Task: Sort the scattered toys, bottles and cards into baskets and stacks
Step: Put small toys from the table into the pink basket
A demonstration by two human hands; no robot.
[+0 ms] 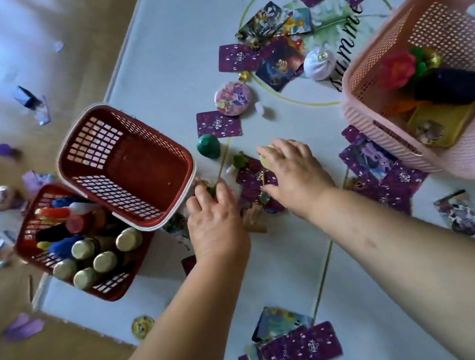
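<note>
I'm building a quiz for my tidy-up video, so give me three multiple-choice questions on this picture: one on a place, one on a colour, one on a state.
1. Where are the gold-capped bottles? A) pink basket B) nearer red basket C) a shelf
2. What colour is the basket holding the flower toy? A) red B) pink C) blue
3. The farther red basket is: A) upside down B) full of cards C) empty
Answers: 1 B, their caps rise from its red mesh; 2 B, the flower lies inside pink walls; 3 C, only its bare floor shows.
</note>
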